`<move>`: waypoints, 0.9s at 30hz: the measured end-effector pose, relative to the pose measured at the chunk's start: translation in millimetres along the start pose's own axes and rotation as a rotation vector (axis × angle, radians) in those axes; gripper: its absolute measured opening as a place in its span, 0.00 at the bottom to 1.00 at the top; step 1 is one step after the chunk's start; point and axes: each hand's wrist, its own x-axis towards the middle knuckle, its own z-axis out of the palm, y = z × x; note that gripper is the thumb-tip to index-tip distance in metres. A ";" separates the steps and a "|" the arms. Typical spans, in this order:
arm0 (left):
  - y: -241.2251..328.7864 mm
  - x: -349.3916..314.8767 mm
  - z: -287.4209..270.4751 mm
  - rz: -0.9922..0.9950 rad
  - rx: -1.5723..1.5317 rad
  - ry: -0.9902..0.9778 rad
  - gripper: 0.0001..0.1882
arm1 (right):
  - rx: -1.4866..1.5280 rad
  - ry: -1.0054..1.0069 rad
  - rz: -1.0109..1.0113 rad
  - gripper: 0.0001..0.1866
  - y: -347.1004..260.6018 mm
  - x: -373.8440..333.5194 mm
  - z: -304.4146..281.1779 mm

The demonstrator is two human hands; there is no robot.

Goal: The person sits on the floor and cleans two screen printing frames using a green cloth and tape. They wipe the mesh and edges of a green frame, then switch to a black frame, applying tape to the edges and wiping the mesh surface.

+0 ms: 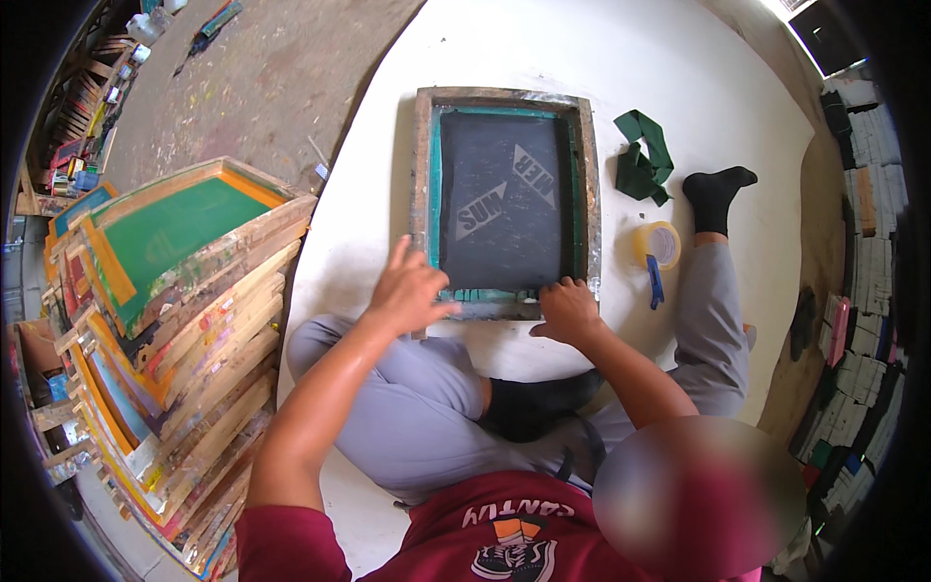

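Observation:
A wooden screen printing frame lies flat on the white surface in front of me. Its mesh is dark, with green edges and two pale lettered shapes. At the frame's lower left corner is my left hand, fingers spread and thumb pointing inward; whether it touches the wood is hard to tell. My right hand grips the near bar by the lower right corner, fingertips over the inner edge and thumb on the near side.
Right of the frame lie a dark green cloth strip, a yellow tape roll and a blue cutter-like tool. My outstretched leg borders them. Several stacked wooden screens stand at the left. Piled white bundles line the far right.

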 end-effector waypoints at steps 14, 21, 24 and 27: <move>-38.2 -6.3 27.9 -0.709 -0.564 -0.179 0.36 | 0.421 0.292 -0.204 0.33 -132.1 79.2 15.3; -42.0 -10.1 37.7 -0.751 -0.562 -0.130 0.33 | 0.460 0.216 -0.247 0.34 -114.7 67.3 7.7; -35.9 -4.8 30.5 -0.775 -0.533 -0.134 0.32 | 0.457 0.237 -0.208 0.38 -89.4 51.1 13.6; -36.9 -7.4 31.3 -0.771 -0.543 -0.111 0.32 | 0.468 0.302 -0.161 0.40 -61.5 35.4 27.0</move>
